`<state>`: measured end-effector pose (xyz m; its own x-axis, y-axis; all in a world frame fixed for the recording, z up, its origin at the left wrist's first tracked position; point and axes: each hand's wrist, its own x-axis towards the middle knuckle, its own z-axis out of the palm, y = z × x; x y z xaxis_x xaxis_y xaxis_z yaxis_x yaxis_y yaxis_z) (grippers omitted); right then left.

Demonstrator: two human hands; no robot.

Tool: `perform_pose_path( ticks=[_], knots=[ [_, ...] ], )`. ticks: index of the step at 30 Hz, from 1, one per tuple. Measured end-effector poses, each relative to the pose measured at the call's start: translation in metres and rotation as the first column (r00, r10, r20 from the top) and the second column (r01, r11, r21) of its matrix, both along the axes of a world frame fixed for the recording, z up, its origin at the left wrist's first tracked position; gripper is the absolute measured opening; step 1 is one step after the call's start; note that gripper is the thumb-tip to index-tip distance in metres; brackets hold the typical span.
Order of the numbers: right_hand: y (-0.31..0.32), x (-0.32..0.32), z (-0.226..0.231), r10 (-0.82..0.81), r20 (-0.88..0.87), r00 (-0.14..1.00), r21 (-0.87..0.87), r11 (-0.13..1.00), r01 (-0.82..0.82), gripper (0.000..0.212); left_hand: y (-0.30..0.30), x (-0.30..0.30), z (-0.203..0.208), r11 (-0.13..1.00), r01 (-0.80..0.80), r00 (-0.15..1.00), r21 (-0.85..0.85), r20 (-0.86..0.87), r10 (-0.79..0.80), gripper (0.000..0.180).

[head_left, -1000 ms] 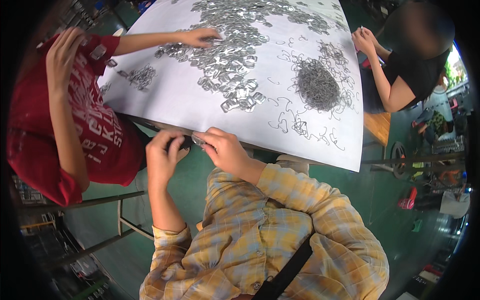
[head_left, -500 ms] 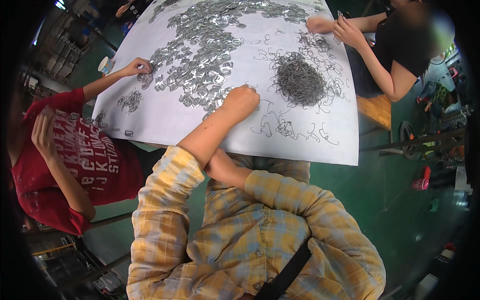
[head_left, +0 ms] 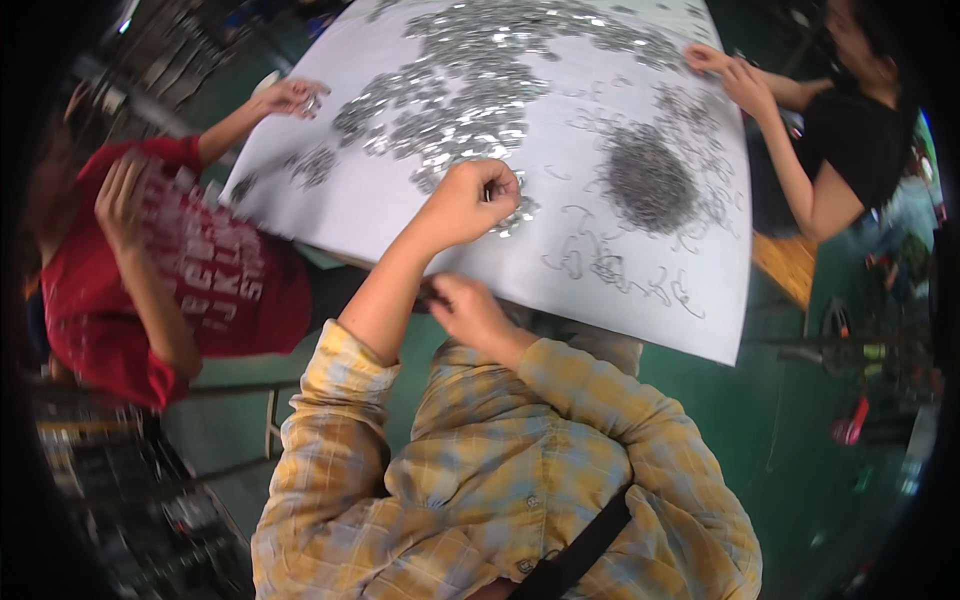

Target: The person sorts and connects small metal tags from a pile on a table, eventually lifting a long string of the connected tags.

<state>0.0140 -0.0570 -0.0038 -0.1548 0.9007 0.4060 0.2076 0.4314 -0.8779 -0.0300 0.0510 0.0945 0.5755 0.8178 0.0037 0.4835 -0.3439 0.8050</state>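
Note:
My left hand [head_left: 468, 203] is above the near part of the white table, its fingers curled closed. What they hold, if anything, is too small and blurred to name. Beside and under its fingertips lie a few shiny metal pieces [head_left: 515, 218], by the near end of a wide spread of flat silver metal buckles [head_left: 470, 110]. My right hand [head_left: 474, 312] is just off the table's near edge, low over my lap, with fingers bent together; I cannot make out anything in them. To the right of my left hand lie bent wire hooks [head_left: 610, 268], scattered loosely.
A dense heap of wire hooks [head_left: 650, 178] covers the right of the white tabletop [head_left: 400, 215]. At the left, a co-worker in a red shirt [head_left: 190, 250] has one hand [head_left: 288, 98] over the table. Opposite on the right sits a person in black [head_left: 850, 140], both hands at the edge.
The whole view has shifted and blurred. My left hand has turned, showing its thumb side, and small metal pieces now show beside it. The red-shirted co-worker's hand has lifted away from the pieces.

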Motion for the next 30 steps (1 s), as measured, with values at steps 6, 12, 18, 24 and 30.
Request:
perform_pose_path(
  ticks=[6, 12, 18, 24, 30],
  knots=[
    [0.003, -0.003, 0.026, 0.073, -0.139, 0.988, -0.115, 0.989, -0.089, 0.021, -0.073, -0.110, 0.024, 0.924, -0.205, 0.979, 0.324, 0.082, 0.189, 0.006],
    [-0.003, -0.018, 0.038, 0.107, -0.113, 0.988, -0.074, 0.991, -0.116, 0.022, -0.120, -0.137, 0.000, 0.875, -0.335, 0.941, 0.349, 0.079, 0.329, 0.011],
    [-0.003, -0.024, 0.042, 0.173, -0.161, 0.972, -0.065, 0.981, -0.185, 0.033, -0.129, -0.138, -0.011, 0.831, -0.384, 0.922, 0.401, 0.128, 0.364, 0.012],
    [-0.007, -0.025, 0.061, 0.223, -0.170, 0.960, -0.007, 0.974, -0.227, 0.042, -0.133, -0.142, -0.023, 0.857, -0.473, 0.839, 0.206, 0.403, 0.366, 0.007],
    [0.029, 0.012, 0.007, -0.155, 0.258, 0.954, 0.267, 0.960, 0.083, 0.053, -0.155, -0.172, 0.010, 0.780, -0.601, 0.652, 0.174, 0.671, 0.353, 0.005]
  ],
)
